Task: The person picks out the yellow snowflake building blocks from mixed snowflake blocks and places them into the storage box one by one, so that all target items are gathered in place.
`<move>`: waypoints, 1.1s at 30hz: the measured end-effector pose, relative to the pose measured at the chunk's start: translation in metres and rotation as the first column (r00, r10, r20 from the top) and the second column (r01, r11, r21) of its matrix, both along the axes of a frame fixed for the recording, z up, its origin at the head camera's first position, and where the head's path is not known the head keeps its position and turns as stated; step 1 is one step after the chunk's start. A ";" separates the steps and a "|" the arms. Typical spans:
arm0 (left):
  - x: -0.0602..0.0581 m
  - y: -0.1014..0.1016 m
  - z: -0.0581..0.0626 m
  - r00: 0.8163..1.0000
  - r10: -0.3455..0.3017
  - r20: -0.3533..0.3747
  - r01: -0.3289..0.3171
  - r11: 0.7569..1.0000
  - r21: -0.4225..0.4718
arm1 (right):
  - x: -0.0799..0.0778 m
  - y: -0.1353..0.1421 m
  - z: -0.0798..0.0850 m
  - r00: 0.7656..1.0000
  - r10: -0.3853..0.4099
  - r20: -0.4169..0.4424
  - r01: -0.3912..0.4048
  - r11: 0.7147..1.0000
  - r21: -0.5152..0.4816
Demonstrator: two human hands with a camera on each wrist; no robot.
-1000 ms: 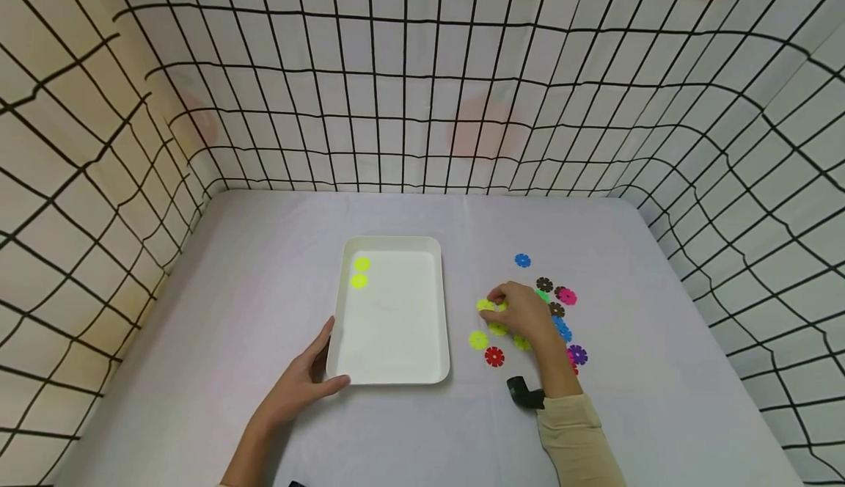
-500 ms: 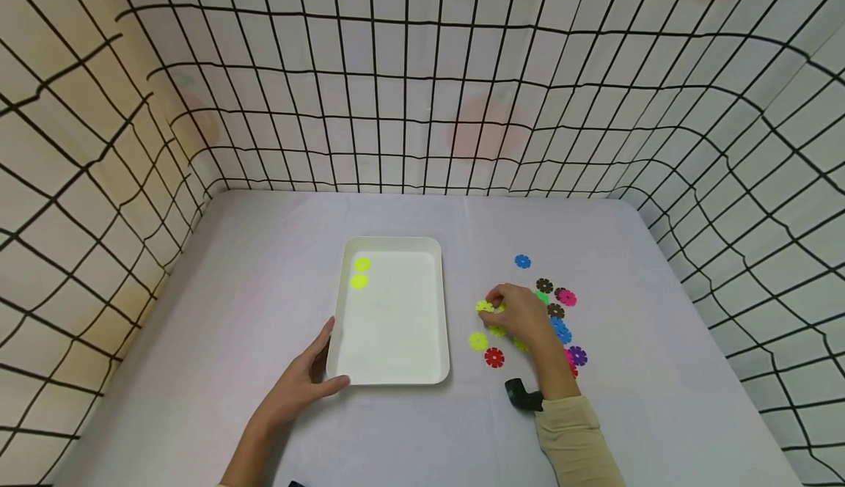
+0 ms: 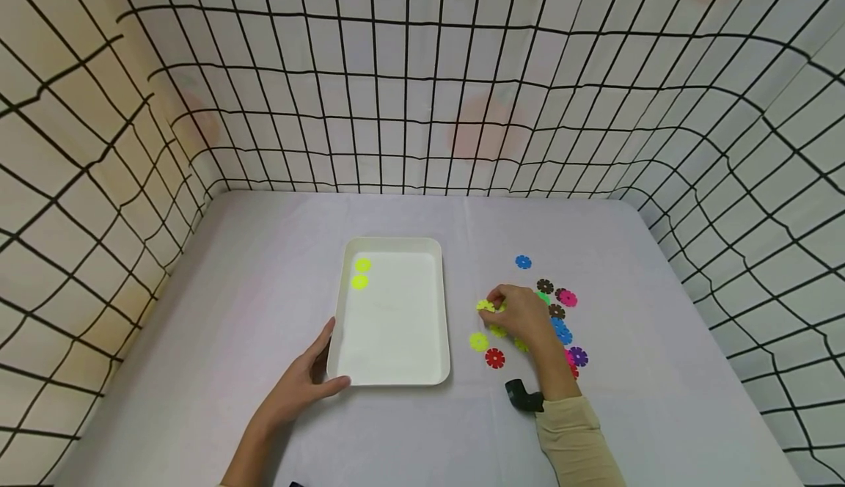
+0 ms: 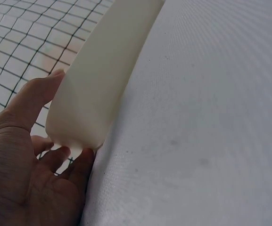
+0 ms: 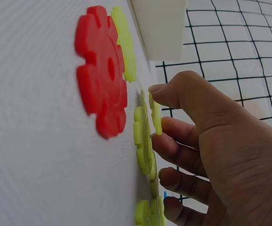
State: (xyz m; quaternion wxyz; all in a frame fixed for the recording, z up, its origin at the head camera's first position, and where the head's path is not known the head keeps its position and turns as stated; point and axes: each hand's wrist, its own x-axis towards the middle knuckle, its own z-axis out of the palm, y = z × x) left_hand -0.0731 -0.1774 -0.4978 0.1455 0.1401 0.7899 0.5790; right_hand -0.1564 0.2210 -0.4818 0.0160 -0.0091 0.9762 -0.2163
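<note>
A white rectangular tray [image 3: 396, 326] lies on the table, with two yellow discs [image 3: 362, 265] near its upper left corner. My left hand [image 3: 300, 381] grips the tray's near left corner, thumb at the near edge and fingers along the left side. To the right of the tray, my right hand [image 3: 524, 315] pinches a yellow notched, flower-shaped disc [image 5: 155, 113] between thumb and fingers. More yellow discs [image 5: 143, 139] lie just below that hand, partly hidden by it. A red notched disc [image 3: 494, 358] and another yellow disc [image 3: 478, 342] are nearby.
Beyond the right hand are scattered blue [image 3: 523, 262], brown [image 3: 544, 286], pink [image 3: 567, 298], green and purple discs [image 3: 578, 356]. A black curved piece [image 3: 524, 396] sits at the right wrist. Black wire mesh [image 3: 422, 116] surrounds the table's back and sides.
</note>
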 end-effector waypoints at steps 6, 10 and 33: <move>-0.001 0.001 -0.002 1.000 -0.003 -0.003 0.003 1.000 0.003 | 0.001 0.001 0.001 1.000 -0.006 0.003 0.006 1.000 0.004; 0.000 0.001 -0.001 1.000 -0.006 -0.006 0.006 1.000 0.003 | 0.000 0.001 0.001 1.000 -0.016 0.010 0.016 1.000 0.004; 0.000 0.000 0.000 1.000 -0.007 -0.020 0.008 1.000 0.014 | -0.003 -0.017 0.020 0.999 0.035 -0.009 -0.036 0.999 -0.039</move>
